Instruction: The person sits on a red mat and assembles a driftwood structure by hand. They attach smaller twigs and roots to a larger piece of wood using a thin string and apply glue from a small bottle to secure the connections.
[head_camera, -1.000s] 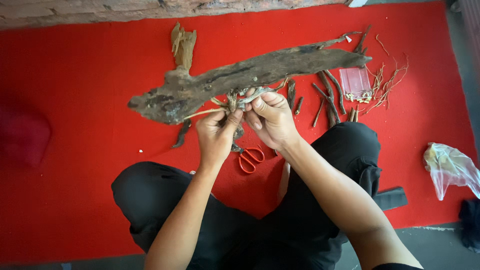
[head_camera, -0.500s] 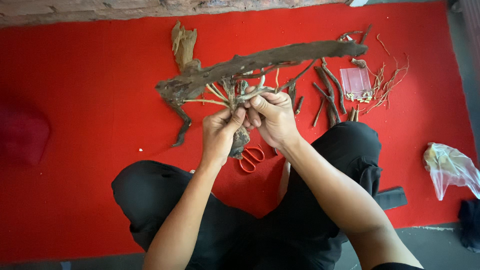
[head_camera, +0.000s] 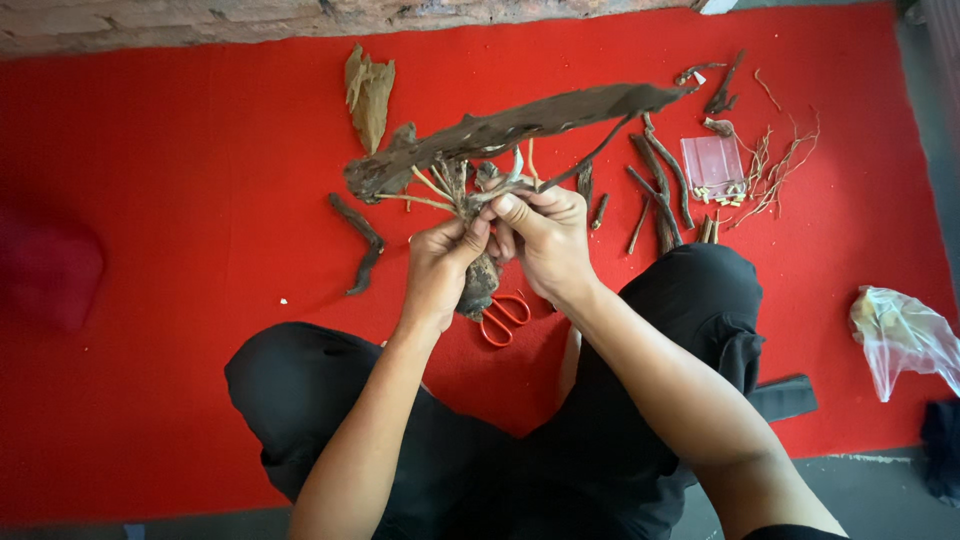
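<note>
Driftwood piece (head_camera: 500, 135) has swung since a second ago: long end now points up-right, lifted above the red mat (head_camera: 180, 200). Left hand (head_camera: 440, 265) closed around the dark root clump (head_camera: 478, 285) under it; right hand (head_camera: 545, 235) pinches pale roots (head_camera: 425, 190) at the join. Orange scissors (head_camera: 503, 315) lie untouched below. Looks like roots being fitted to wood.

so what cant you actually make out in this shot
- Head view: what the fingertips pinch on the driftwood piece; the left hand and right hand cover it.
- Orange scissors: blades hidden behind the wood.
- Contents of the clear plastic bag: too blurred.
- Dark thing at right: cut off by the edge.
</note>
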